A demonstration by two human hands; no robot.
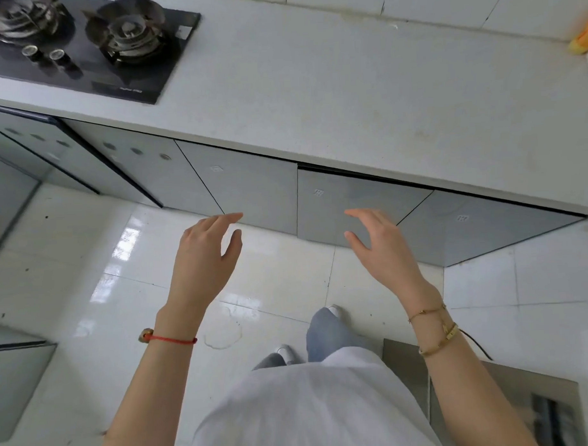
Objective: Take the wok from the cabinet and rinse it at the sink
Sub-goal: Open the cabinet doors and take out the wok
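Wok nowhere in view (presumably behind one of the closed grey cabinet doors (358,207) under the white surface (315,98)). Earliest step: reaching for the cabinet. Left hand (203,252) and right hand (383,243) both spread, holding nothing, poised before the doors. Next, probably: pressing a handleless door open. Contents hidden.

I see my left hand (205,256) and right hand (381,244) raised with relaxed fingers, holding nothing, in front of the closed grey cabinet doors (358,207). Above them runs the white table (314,88), with a gas stove (79,43) at its left.
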